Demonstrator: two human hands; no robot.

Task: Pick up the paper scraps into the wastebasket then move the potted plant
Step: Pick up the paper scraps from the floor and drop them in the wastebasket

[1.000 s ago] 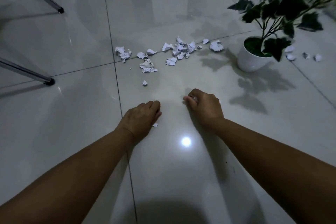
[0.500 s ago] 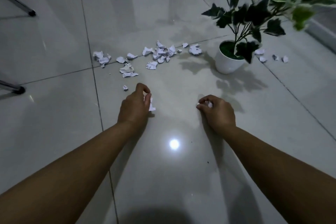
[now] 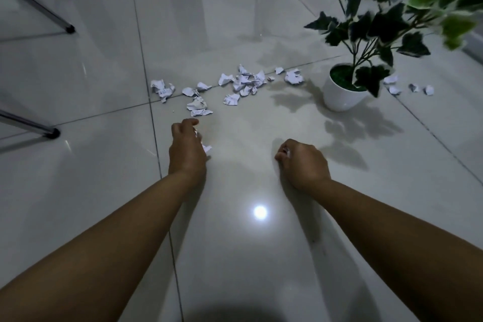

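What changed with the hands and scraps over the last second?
The left hand picked a scrap off the floor and reached forward toward the scattered scraps. The right hand stayed closed on its own scrap. The potted plant and the pile are unmoved.

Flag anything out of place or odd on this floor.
Torn, crumpled paper scraps litter the tile floor in a loose line left of the white potted plant, with a few more on its right. The plant stands upright; nothing looks spilled or damaged.
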